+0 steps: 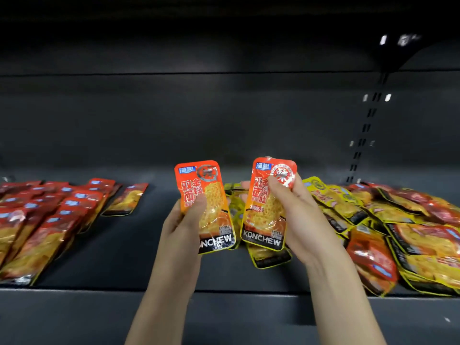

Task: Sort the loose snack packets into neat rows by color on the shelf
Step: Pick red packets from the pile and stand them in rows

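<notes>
While each grip pinches one, left hand [184, 217] red packet [211, 195], right hand [296, 215] orange packet [266, 195]

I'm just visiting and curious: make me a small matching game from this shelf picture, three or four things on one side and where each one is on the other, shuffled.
Things:
1. red rows
2. mixed pile
3. left hand
4. right hand

Places or states:
A. heaped loosely, red and yellow packets, at the shelf's right end
B. holds the packet with the silver seal
C. laid out neatly at the shelf's left end
D. holds the packet with the grey seal

Pairs: 1-C, 2-A, 3-D, 4-B
</notes>
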### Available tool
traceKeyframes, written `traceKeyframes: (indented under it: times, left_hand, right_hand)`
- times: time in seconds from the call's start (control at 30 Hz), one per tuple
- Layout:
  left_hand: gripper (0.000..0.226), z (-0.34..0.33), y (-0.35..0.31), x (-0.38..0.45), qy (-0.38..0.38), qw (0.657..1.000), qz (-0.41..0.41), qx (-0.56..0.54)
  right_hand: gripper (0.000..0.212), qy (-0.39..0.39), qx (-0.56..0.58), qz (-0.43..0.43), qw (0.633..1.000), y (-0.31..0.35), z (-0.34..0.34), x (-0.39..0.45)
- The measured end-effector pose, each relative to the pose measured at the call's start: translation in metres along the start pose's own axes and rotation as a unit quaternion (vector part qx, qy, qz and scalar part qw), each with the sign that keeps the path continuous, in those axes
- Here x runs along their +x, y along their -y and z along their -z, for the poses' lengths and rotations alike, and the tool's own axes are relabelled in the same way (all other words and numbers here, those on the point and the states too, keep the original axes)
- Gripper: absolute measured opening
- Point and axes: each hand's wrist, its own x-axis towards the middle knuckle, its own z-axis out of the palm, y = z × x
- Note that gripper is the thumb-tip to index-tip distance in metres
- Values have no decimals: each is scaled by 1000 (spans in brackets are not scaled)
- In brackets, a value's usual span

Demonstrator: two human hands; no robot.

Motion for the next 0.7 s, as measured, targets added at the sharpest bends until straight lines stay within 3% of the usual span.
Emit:
traceKeyframes:
  times: [0.23, 0.4, 0.7]
  left_hand:
    - [23, 80, -34, 18, -27, 1000, -8, -7]
    - [21, 147, -58, 37, -59, 998, 1, -29]
    - [25, 237, -93, 79, -64, 998, 4, 16]
  right_hand:
    - [42, 33, 15, -35, 999, -34, -72, 18]
    - [28, 25, 62, -92, 993, -62, -136, 34]
    - [22, -13, -99, -92, 991, -103, -205, 68]
